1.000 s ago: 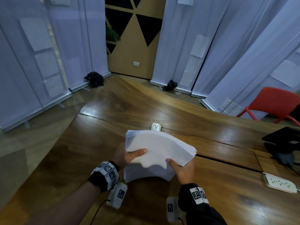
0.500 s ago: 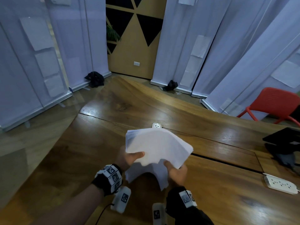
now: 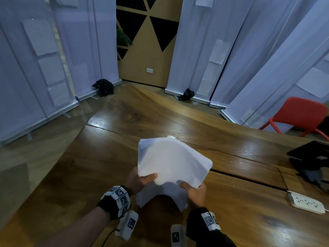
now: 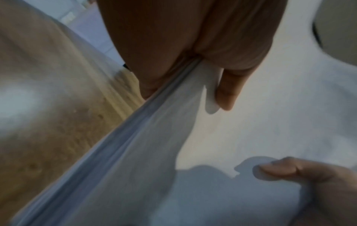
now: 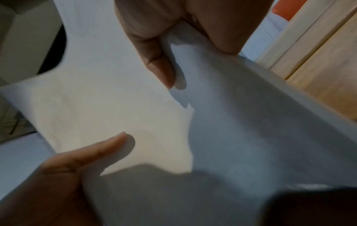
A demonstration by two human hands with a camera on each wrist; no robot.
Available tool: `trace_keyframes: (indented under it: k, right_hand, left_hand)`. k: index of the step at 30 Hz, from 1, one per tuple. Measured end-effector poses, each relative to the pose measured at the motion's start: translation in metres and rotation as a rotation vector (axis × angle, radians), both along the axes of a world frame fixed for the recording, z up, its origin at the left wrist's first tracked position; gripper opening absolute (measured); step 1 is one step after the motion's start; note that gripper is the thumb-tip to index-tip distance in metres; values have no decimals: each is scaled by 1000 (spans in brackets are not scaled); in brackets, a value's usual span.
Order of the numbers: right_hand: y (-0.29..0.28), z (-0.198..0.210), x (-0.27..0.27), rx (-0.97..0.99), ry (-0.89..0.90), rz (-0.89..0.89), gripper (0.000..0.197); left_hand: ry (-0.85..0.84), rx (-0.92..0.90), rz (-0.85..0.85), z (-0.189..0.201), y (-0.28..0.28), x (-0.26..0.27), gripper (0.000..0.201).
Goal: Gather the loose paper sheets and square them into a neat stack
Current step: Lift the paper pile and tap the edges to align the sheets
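A thick stack of white paper sheets (image 3: 170, 163) is held up above the wooden table (image 3: 106, 166), arched upward in the middle, its near edge drooping. My left hand (image 3: 142, 179) grips the stack's near left edge, thumb on top. My right hand (image 3: 193, 191) grips the near right edge, thumb on top too. In the left wrist view my left hand (image 4: 203, 64) pinches the paper stack (image 4: 146, 137) by its edge. The right wrist view shows my right hand (image 5: 173, 50) pinching the white stack (image 5: 222, 130), with the other hand's thumb pressed on the top sheet.
A white power strip (image 3: 307, 202) lies on the table at the right, near dark objects (image 3: 313, 157). A white socket (image 3: 171, 137) peeks out behind the stack. A red chair (image 3: 299, 116) stands at the far right. White fabric panels surround the room.
Both hands have drawn closer together and bent the stack, so its middle bows up more and its near edge hangs lower. The stack's far edge now hides most of the table socket.
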State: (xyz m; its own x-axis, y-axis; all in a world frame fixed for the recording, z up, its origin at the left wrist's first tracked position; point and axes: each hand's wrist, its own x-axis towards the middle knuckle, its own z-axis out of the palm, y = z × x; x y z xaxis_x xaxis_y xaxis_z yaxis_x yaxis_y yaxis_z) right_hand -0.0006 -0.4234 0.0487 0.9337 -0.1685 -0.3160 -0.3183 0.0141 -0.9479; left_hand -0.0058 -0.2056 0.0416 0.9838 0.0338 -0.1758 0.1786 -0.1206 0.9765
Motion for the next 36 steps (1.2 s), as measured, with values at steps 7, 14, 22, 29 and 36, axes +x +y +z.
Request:
trace_keyframes:
  k: [7, 14, 22, 29, 36]
  right_hand:
    - [-17, 12, 1, 59, 7, 49, 31]
    - [-39, -37, -27, 26, 445, 110, 84]
    - [3, -68, -54, 462, 608, 73, 37]
    - [-18, -84, -59, 189, 621, 81, 45]
    - [-69, -75, -56, 40, 591, 106, 24]
  left_hand:
    - [125, 31, -104, 14, 8, 4, 49]
    - [393, -413, 158, -3, 6, -3, 32]
    - [646, -425, 330, -92, 9, -24, 45]
    - [729, -489, 387, -95, 27, -53, 39]
    - [665, -95, 226, -79, 72, -52, 47]
